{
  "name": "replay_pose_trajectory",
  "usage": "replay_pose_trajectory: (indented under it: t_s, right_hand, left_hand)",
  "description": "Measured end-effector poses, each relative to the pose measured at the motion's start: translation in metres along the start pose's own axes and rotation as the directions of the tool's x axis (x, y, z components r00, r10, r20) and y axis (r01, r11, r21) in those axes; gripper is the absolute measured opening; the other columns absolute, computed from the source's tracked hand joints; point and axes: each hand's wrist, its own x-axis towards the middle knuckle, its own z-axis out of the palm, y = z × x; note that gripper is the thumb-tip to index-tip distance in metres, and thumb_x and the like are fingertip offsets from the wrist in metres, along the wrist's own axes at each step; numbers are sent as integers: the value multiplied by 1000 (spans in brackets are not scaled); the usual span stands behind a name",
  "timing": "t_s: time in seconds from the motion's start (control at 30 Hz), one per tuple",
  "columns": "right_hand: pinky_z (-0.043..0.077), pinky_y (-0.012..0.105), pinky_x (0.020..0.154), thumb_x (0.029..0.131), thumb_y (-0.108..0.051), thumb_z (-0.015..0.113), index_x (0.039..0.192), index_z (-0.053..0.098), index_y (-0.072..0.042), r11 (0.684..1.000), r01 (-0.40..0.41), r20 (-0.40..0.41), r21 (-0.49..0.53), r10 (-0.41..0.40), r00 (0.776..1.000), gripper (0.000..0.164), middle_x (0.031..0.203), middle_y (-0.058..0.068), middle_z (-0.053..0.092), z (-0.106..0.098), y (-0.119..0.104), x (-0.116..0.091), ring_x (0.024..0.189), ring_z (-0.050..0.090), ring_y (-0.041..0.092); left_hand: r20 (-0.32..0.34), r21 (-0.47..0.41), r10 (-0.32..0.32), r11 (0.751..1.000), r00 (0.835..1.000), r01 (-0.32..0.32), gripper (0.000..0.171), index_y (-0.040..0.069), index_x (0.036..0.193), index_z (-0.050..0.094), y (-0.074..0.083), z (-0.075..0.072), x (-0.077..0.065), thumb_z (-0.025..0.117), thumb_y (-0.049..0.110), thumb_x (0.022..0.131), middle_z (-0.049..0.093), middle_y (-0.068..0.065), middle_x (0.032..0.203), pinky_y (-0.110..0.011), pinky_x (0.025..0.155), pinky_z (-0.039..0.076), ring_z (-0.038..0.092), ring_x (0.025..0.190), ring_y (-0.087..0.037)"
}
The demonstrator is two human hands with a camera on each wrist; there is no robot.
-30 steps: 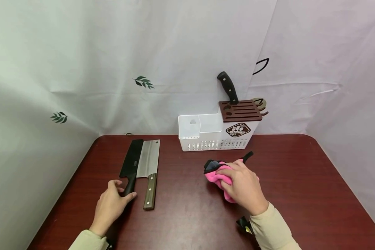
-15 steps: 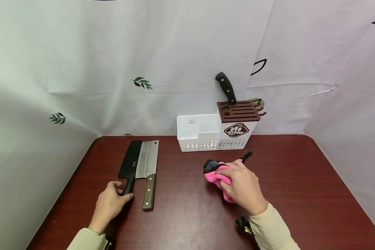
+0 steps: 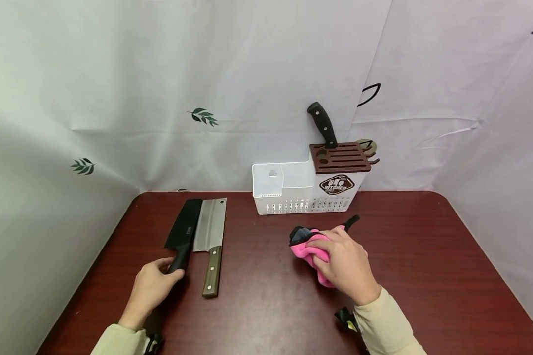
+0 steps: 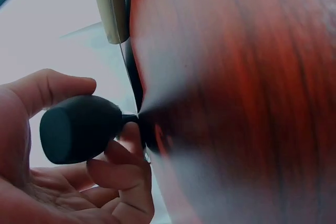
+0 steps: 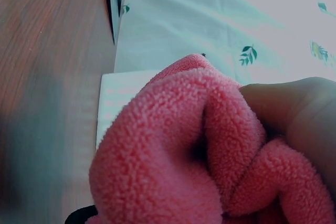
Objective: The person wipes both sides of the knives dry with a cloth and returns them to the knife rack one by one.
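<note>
At the left of the table, my left hand point(image 3: 152, 287) grips the black handle of a black cleaver point(image 3: 184, 226). The left wrist view has that handle point(image 4: 84, 129) end-on, with the thumb on one side and curled fingers on the other. Right beside its blade lies a silver cleaver point(image 3: 210, 224) with a riveted wooden handle. My right hand point(image 3: 344, 264) holds a bunched pink cloth point(image 3: 310, 254) with dark trim, right of the table's middle. In the right wrist view the fluffy cloth point(image 5: 157, 156) fills the foreground, and much of the hand is hidden.
A white perforated knife holder point(image 3: 288, 204) stands at the back of the dark red table point(image 3: 266, 315). A black-handled knife point(image 3: 323, 124) sits in its brown slotted top. A white curtain point(image 3: 248, 64) hangs behind. Near the right sleeve lies a small black object point(image 3: 346, 318).
My left hand has closed round the black cleaver's handle and shifted it slightly to the left, tilting its blade away from the silver cleaver. The right hand and cloth have stayed put.
</note>
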Motion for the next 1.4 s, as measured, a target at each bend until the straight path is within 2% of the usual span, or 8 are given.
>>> replay_pose_trajectory:
  t_s: [0.3,0.57,0.83,1.03,1.1,1.17,1.3,1.4]
  right_hand:
    - [55,37,67,75,-26,88,90,79,-22,1000,-3,-8,9,3,1000,17,101,-7,73,1,0,0,93,61,15]
    - [55,37,65,75,-24,88,90,79,-21,1000,-3,-13,6,3,1000,17,102,-6,73,1,1,0,93,60,15]
    - [54,36,63,74,-25,89,89,79,-24,1000,8,-34,3,-8,999,17,101,-9,73,1,2,0,94,61,14]
    - [54,36,61,74,-26,89,90,79,-25,1000,12,-48,6,-12,999,19,103,-10,73,0,3,1,95,60,14]
    - [54,36,60,74,-25,89,91,80,-26,1000,6,-43,6,-6,999,19,104,-10,72,0,2,1,96,59,14]
    - [53,37,59,74,-24,89,92,80,-26,1000,-2,-39,8,2,999,20,105,-10,72,-1,2,1,96,58,14]
    - [52,38,56,74,-19,88,94,80,-27,1000,-12,-48,9,13,999,23,106,-10,71,-2,2,1,95,57,13]
    - [53,38,60,73,-14,86,95,80,-25,1000,8,-72,22,-7,997,25,105,-9,71,-1,3,1,94,56,14]
  left_hand:
    - [-50,-24,-15,1000,999,14,48,-6,127,62,2,-2,0,65,23,89,67,-21,103,-33,62,42,55,74,-24]
    - [-55,8,48,999,997,-47,46,-10,129,56,9,1,-3,59,15,91,62,-17,89,-34,62,40,52,71,-25]
    - [-114,13,69,998,991,-68,50,-13,134,52,20,6,-11,57,14,91,57,-32,119,-48,79,44,57,93,-38]
    - [-203,-11,108,994,973,-113,47,-7,133,56,37,7,-24,59,13,91,59,-26,117,-40,71,42,55,84,-34]
    - [-239,-19,136,989,962,-144,45,-6,131,58,43,8,-29,61,12,90,60,-24,114,-37,68,41,54,80,-31]
    - [-299,-17,179,981,937,-193,43,-4,127,63,49,10,-33,65,9,86,63,-21,109,-36,66,41,54,77,-29]
    - [-408,20,289,951,866,-308,40,-1,117,70,60,16,-40,69,4,78,68,-15,101,-36,64,43,56,74,-25]
    - [-446,46,364,922,818,-385,39,0,113,72,66,21,-44,70,2,74,69,-12,98,-40,65,46,60,75,-24]
